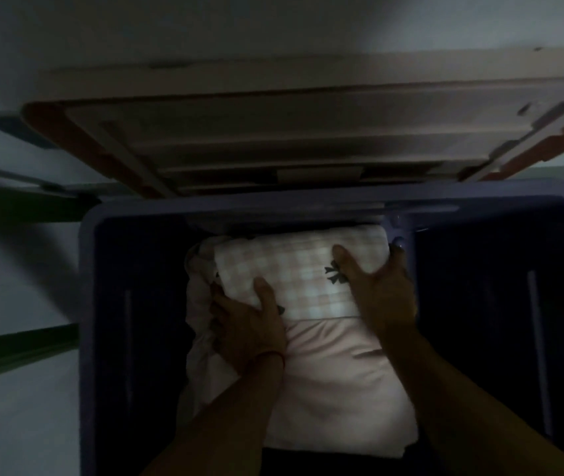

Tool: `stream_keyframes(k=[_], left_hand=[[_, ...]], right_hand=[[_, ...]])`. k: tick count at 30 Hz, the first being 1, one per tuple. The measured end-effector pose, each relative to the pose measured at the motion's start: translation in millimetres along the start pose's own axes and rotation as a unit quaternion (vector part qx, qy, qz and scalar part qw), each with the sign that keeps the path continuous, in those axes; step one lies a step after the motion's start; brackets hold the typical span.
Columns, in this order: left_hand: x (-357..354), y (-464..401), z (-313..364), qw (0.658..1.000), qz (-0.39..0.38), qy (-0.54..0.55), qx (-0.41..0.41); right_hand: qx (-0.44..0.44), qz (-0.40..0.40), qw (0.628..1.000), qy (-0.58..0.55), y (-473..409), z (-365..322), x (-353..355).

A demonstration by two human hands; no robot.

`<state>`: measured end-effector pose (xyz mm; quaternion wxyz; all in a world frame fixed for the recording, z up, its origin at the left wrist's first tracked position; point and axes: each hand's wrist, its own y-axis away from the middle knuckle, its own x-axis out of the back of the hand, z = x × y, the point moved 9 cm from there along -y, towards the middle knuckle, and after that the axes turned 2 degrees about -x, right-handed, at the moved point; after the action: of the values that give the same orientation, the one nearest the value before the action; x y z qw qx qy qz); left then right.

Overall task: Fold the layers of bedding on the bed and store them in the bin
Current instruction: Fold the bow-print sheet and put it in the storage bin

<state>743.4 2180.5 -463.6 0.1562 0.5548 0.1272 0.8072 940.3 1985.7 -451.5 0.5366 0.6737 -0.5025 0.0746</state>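
Both hands are gripping the folded checked bedding [302,273] atop the plain pink layer [339,379] in the bin [84,304], left hand [251,324] and right hand [382,290] curled round its edges; best lowering it level, then sliding fingers out sideways

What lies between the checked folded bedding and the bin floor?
Head view: a folded plain pink layer lies under the checked folded bedding inside the bin; anything beneath that is hidden.

A folded pink-checked sheet [299,273] with dark bows lies between the fingers [342,259] of both hands, atop a plain pink folded layer [335,383] inside the dark blue bin [88,269].
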Motion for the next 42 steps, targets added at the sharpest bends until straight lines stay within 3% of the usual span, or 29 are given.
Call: stream_keyframes(k=[3, 8, 12, 14, 17, 20, 22, 24, 26, 31, 33, 35, 37, 38, 40, 41, 42], left_hand=[[0, -3, -5, 1.0, -0.009, 0.008, 0.013], [-3, -2, -6, 1.0, 0.011, 0.016, -0.005], [-9, -2, 3, 0.999, 0.025, 0.029, -0.025], [-7, -3, 3, 0.999, 0.016, 0.03, -0.018], [-4, -3, -1, 0.999, -0.007, 0.051, -0.005], [14, 9, -1, 0.996, -0.046, 0.079, 0.004], [24, 13, 3, 0.994, -0.071, 0.087, -0.001], [30, 15, 9, 0.988, -0.1, 0.117, -0.007], [25, 9, 6, 0.984, -0.125, 0.129, -0.002], [4, -6, -7, 0.962, -0.203, 0.182, 0.023], [5, -7, -5, 0.962, -0.221, 0.155, 0.047], [24, 1, 8, 0.977, -0.192, 0.085, 0.028], [68, 22, 39, 0.99, -0.097, -0.032, -0.096], [87, 40, 60, 0.97, -0.051, -0.109, -0.209], [88, 84, 85, 0.867, -0.081, -0.244, -0.427], [77, 98, 79, 0.815, -0.142, -0.297, -0.476], [65, 101, 65, 0.779, -0.209, -0.351, -0.475]], right_hand=[[-0.049, -0.039, 0.998, -0.013, -9, -14, -8], [0.004, 0.145, 0.984, 0.099, -6, -28, -9], [0.004, 0.175, 0.978, 0.115, -25, -26, -14], [-0.001, 0.158, 0.981, 0.113, -27, -28, -13], [-0.017, 0.045, 0.997, 0.066, -30, -24, -11], [0.084, -0.055, 0.995, 0.008, 13, -31, 8], [0.222, -0.11, 0.961, 0.121, 70, -31, 12], [0.341, -0.164, 0.881, 0.285, 124, -14, 1], [0.383, -0.162, 0.826, 0.38, 141, 8, -18], [0.342, -0.081, 0.811, 0.467, 118, 23, -65], [0.315, -0.064, 0.811, 0.489, 117, 25, -69], [0.306, -0.053, 0.814, 0.49, 123, 25, -66], [0.307, -0.037, 0.817, 0.487, 131, 20, -59], [0.3, -0.041, 0.821, 0.483, 136, 18, -54], [0.289, -0.063, 0.824, 0.484, 142, 17, -44], [0.286, -0.075, 0.823, 0.486, 144, 17, -39], [0.286, -0.09, 0.821, 0.485, 145, 18, -37]])
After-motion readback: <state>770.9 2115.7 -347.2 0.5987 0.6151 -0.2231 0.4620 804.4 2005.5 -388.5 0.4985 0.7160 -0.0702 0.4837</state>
